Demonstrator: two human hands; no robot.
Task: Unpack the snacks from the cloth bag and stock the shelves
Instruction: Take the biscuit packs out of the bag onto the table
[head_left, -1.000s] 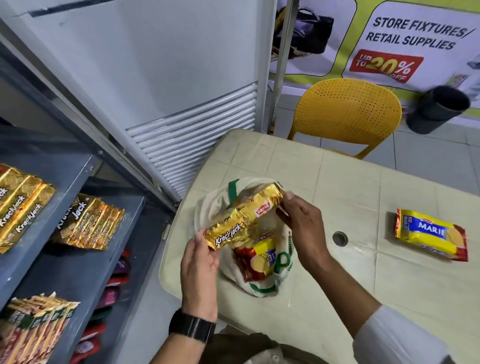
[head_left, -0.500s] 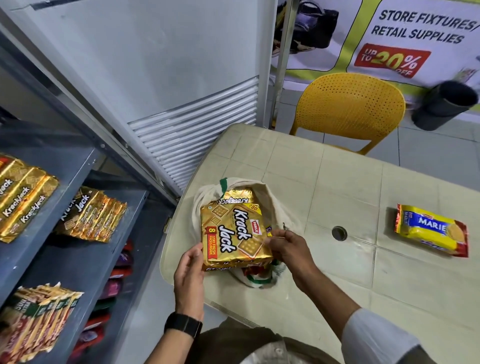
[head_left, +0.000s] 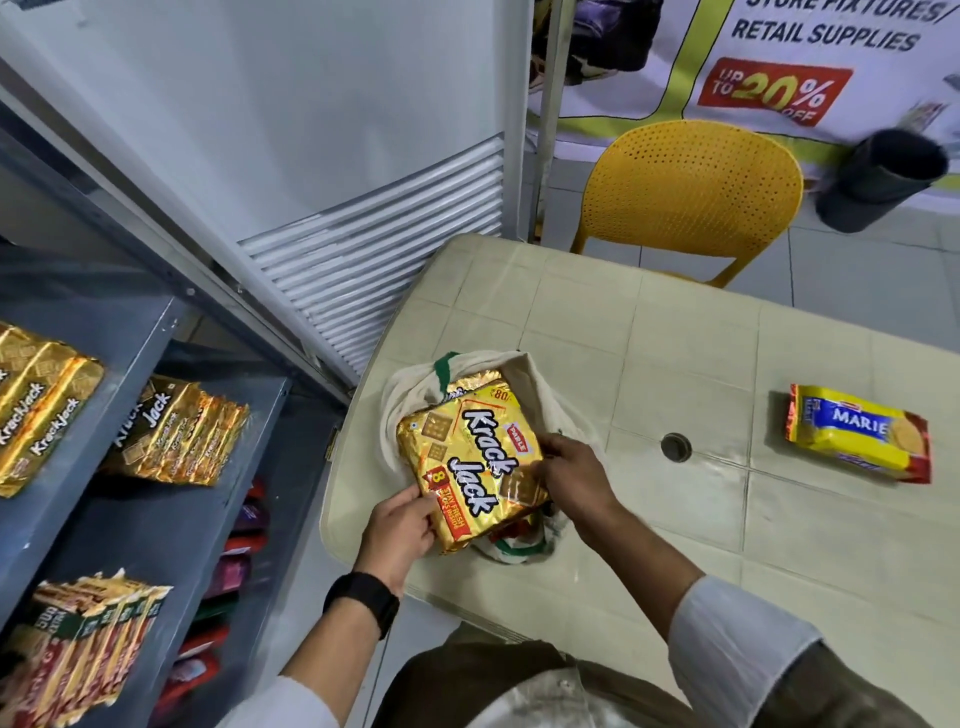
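Over the cloth bag (head_left: 415, 395), you hold a Krack Jack pack (head_left: 470, 462)
Left hand (head_left: 402, 530) grips its near corner; right hand (head_left: 574, 478) pinches its right edge.

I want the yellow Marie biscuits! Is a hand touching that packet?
Apart. The head view shows the Marie packet lying alone on the table, with bare tabletop between it and the right hand; both hands hold the Krack Jack pack.

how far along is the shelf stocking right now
Done: gold Krack Jack packs already sit on the grey shelves. In hand: left hand and right hand hold a Krack Jack multipack over the cloth bag. Left: the Marie pack on the table, plus red-and-yellow packs in the bag.
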